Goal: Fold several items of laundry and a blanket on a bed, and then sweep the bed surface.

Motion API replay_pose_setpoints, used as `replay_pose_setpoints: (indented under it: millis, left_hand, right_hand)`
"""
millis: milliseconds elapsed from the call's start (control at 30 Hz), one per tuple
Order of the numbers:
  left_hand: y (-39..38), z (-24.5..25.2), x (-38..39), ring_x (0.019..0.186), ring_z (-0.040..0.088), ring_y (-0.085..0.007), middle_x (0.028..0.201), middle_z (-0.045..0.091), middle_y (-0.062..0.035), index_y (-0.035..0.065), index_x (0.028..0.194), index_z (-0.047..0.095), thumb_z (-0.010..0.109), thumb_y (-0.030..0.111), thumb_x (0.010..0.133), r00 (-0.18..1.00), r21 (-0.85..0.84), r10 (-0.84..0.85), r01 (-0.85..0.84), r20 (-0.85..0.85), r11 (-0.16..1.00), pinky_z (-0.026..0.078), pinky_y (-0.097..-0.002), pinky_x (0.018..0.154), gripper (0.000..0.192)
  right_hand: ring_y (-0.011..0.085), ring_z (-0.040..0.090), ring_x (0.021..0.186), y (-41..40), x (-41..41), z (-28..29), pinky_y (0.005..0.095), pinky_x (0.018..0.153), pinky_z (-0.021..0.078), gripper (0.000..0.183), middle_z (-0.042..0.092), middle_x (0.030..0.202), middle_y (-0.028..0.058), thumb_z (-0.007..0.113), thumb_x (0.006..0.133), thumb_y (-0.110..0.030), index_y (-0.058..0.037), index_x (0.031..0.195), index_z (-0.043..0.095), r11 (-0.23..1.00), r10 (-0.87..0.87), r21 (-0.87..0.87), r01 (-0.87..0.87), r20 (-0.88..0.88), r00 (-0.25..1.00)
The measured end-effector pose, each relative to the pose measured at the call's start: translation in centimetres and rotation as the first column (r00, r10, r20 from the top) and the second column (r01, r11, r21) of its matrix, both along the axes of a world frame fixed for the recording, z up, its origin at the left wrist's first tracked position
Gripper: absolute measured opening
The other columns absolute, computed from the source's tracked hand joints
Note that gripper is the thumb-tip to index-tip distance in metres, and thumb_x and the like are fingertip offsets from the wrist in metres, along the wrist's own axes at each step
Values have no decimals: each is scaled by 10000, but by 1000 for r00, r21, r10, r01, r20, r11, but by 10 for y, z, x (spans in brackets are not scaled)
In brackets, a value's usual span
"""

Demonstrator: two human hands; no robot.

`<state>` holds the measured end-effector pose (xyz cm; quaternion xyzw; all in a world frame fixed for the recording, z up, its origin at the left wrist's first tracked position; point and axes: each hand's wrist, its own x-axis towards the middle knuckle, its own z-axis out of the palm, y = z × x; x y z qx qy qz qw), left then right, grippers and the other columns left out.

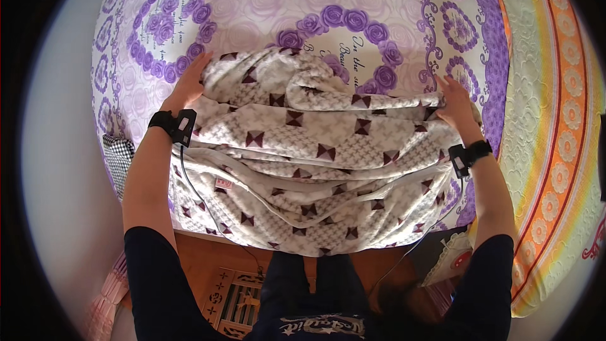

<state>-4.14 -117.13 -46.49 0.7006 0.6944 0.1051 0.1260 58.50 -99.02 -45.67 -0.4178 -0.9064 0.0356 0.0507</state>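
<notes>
A plush blanket (326, 132), white and grey with dark maroon squares, lies before me in loose, bunched folds. Its near part hangs at the bed's front edge, and a small pink tag (224, 183) shows on its left. My left hand (190, 83) rests against the far left side of the blanket with fingers stretched out. At the right end of the upper folds, my right hand (455, 102) has its fingers spread and its thumb on the fabric. Both wrists wear black strapped devices with cables.
Under the blanket is a purple rose-patterned bedsheet (255, 0). A yellow and orange quilted cover (544, 151) runs along the right. A black-and-white checked cloth (118, 158) lies by my left forearm. Below are a wooden floor (194, 251) and a slatted wooden piece (236, 298).
</notes>
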Motion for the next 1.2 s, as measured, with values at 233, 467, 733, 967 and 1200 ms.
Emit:
replay_pose_setpoints:
  millis: [233,467,733,967,1200]
  left_hand:
    - [-12,73,-9,873,569,-310,939,597,-143,80,994,585,646,211,619,961,-628,-11,-171,-276,759,455,-379,730,402]
    - [-39,90,-84,671,534,-242,795,567,-109,-14,768,598,706,203,657,907,-190,278,-347,-316,918,428,-340,612,267]
    - [-50,48,-53,921,524,-200,1124,510,-113,92,1291,330,704,103,706,641,-601,663,-370,388,709,468,-290,727,694]
    - [-93,80,-115,654,601,-191,723,621,-138,-32,888,596,678,108,620,878,-694,355,-473,-321,542,456,-313,570,314]
    - [-76,81,-115,785,574,-356,870,610,-157,87,943,587,624,145,703,699,-22,512,-601,-499,799,455,-393,649,251]
  right_hand:
    - [309,584,823,9,37,18,407,697,469,209,619,857,116,477,779,-236,-129,890,618,878,-302,-208,431,458,836]
    - [318,573,831,75,195,32,402,701,434,347,620,853,124,415,847,-365,-78,869,609,714,-692,-2,700,149,706]
    - [283,570,976,69,132,-47,328,855,428,638,588,1080,121,635,721,-462,-71,1200,477,812,-494,-342,472,26,869]
    - [262,616,792,40,101,-38,349,699,467,474,642,840,130,694,616,-364,-62,972,612,662,-566,-456,594,215,796]
    - [244,609,791,57,200,3,344,681,454,357,643,864,103,652,687,-283,-71,971,604,601,-791,-265,754,-61,608]
